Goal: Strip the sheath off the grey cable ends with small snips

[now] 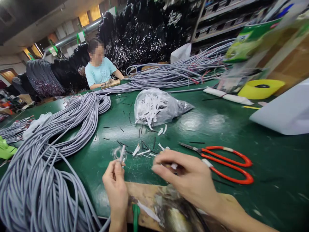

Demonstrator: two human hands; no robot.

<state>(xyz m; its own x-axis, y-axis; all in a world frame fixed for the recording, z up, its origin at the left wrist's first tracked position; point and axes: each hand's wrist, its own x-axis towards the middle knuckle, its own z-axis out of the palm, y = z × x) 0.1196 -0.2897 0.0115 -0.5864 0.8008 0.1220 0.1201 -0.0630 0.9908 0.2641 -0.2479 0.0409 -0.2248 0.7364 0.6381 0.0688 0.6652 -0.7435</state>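
Steady the cable end your left hand pinches, left of the frame's lower centre, wispy fibres clear; your right hand curls, too blurred to tell its grasp.

We count our own two hands, one pinched cable end, one pair of red-handled scissors, one yellow roll, one clear bag of white scraps and one blue-shirted co-worker.

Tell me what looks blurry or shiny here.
In the head view, the right hand looks smeared, likely by motion; pale glare spots the green tabletop beside the plastic bag; the scissors look crisper; the green container looks soft and stretched, perhaps by the lens.
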